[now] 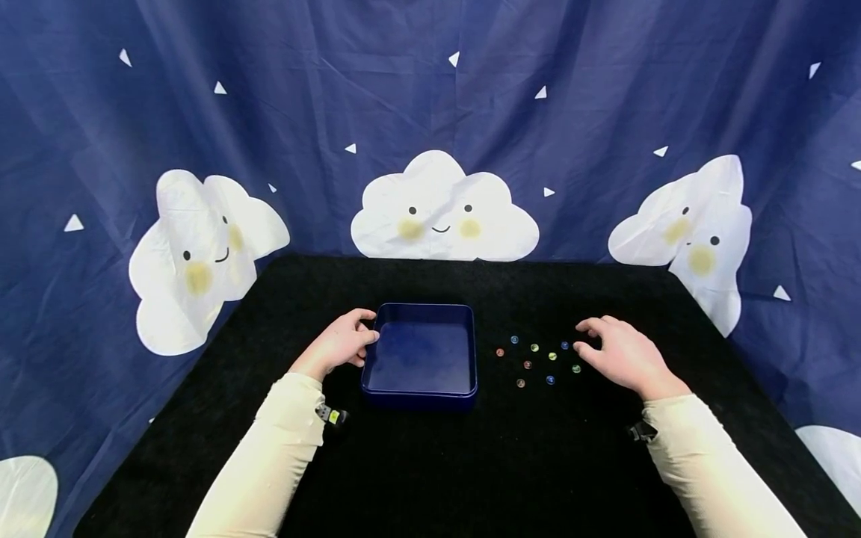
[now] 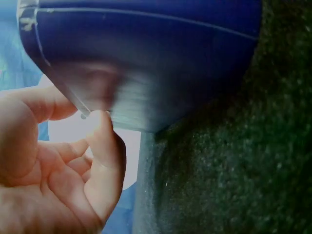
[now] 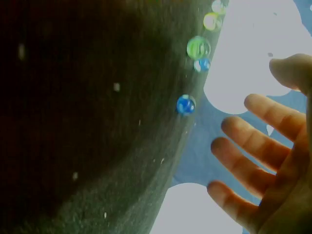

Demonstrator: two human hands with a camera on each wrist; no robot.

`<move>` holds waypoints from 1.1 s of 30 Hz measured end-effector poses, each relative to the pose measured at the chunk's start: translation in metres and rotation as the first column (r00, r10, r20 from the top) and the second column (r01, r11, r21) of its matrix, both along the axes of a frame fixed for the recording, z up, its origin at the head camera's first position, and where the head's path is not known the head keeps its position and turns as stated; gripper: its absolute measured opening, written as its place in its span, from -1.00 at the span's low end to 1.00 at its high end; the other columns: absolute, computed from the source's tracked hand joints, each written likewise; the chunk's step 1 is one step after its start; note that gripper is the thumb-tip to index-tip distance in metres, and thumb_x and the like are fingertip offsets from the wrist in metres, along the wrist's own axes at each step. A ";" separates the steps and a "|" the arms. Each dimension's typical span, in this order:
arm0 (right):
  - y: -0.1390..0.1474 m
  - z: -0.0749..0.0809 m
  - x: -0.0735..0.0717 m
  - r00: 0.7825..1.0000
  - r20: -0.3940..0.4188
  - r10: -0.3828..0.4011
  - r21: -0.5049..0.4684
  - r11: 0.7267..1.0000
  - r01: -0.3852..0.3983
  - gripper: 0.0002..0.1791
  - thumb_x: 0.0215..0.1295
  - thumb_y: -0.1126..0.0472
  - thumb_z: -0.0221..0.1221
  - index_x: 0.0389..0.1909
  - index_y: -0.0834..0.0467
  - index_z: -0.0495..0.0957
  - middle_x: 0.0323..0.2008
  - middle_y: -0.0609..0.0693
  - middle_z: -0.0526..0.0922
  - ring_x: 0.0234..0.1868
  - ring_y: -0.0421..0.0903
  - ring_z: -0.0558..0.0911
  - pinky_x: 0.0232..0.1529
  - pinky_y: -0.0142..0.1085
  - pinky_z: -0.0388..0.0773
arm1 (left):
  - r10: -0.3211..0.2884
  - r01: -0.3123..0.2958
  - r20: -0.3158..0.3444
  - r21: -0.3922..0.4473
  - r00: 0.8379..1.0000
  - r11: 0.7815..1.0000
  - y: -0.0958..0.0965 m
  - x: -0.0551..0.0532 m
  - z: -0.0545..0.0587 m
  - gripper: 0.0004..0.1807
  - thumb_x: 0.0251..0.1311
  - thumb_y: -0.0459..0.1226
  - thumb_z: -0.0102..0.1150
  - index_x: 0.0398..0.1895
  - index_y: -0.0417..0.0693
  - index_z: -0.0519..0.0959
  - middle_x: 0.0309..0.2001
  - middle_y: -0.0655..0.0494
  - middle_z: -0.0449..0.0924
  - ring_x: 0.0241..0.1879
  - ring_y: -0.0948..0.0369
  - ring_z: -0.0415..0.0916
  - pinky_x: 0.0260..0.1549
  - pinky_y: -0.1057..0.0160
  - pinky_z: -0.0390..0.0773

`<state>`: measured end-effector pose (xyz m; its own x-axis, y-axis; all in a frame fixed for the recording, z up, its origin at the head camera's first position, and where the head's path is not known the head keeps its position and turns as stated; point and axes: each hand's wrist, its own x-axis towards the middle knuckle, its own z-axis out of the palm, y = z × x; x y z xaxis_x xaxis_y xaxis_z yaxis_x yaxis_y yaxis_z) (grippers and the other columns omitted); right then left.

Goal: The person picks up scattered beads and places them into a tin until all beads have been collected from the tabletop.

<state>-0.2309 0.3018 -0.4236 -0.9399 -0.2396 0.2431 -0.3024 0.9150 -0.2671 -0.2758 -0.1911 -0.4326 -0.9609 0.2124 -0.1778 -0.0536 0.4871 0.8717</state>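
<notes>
A dark blue square box (image 1: 420, 393), open at the top, lies on the black cloth in front of me. My left hand (image 1: 341, 341) pinches its left wall near the far corner. In the left wrist view the thumb and a finger meet at the rim of the box (image 2: 146, 44). Several glass marbles (image 1: 552, 356) in red, blue, green and yellow-green lie scattered to the right of the box. My right hand (image 1: 625, 354) hovers just right of them, holding nothing. Its fingers are spread and relaxed in the right wrist view, with a blue marble (image 3: 185, 104) beyond the fingertips.
A black cloth (image 1: 430, 471) covers the table. Around its back and sides hangs a dark blue curtain (image 1: 303, 90) with white clouds and small triangles. Each wrist wears a small dark camera, the left camera (image 1: 332, 415) showing a yellow mark.
</notes>
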 end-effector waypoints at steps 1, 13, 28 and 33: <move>0.002 0.000 -0.001 1.000 0.019 -0.002 -0.008 1.000 0.002 -0.66 0.28 0.04 0.28 0.00 0.11 0.66 -0.18 0.06 0.63 -0.16 0.07 0.61 -0.19 0.09 0.52 | 0.002 -0.002 0.003 0.016 1.000 1.000 0.000 0.000 -0.001 -0.41 0.37 -0.34 0.13 0.43 -0.27 0.27 -0.20 -0.15 0.51 -0.47 0.13 0.47 -0.49 0.16 0.67; 0.013 0.000 -0.012 0.993 0.120 -0.012 -0.007 1.000 0.013 -0.69 0.21 0.14 0.29 -0.03 0.12 0.67 -0.41 -0.10 0.56 -0.35 -0.08 0.54 -0.32 -0.02 0.49 | -0.011 0.002 0.044 0.190 0.999 0.982 -0.001 -0.007 -0.009 -0.39 0.35 -0.37 0.13 0.43 -0.24 0.21 -0.35 -0.06 0.40 -0.56 0.18 0.41 -0.55 0.20 0.63; 0.019 -0.015 -0.016 0.984 0.174 0.037 0.010 0.999 -0.039 -0.90 0.13 0.23 0.31 -0.32 0.02 0.64 -0.46 -0.15 0.60 -0.39 -0.13 0.56 -0.34 -0.07 0.50 | -0.047 0.023 0.077 0.287 0.996 0.958 -0.009 0.001 -0.016 -0.41 0.38 -0.40 0.11 0.42 -0.24 0.16 -0.34 -0.02 0.42 -0.59 0.23 0.40 -0.58 0.26 0.59; 0.015 -0.008 -0.015 0.987 0.156 0.041 -0.019 0.999 -0.038 -0.90 0.15 0.23 0.33 -0.34 0.01 0.61 -0.47 -0.17 0.61 -0.41 -0.16 0.55 -0.35 -0.10 0.48 | -0.054 0.029 0.077 0.293 0.996 0.956 -0.009 0.000 -0.016 -0.40 0.39 -0.39 0.11 0.42 -0.24 0.16 -0.33 -0.04 0.43 -0.58 0.23 0.41 -0.57 0.24 0.60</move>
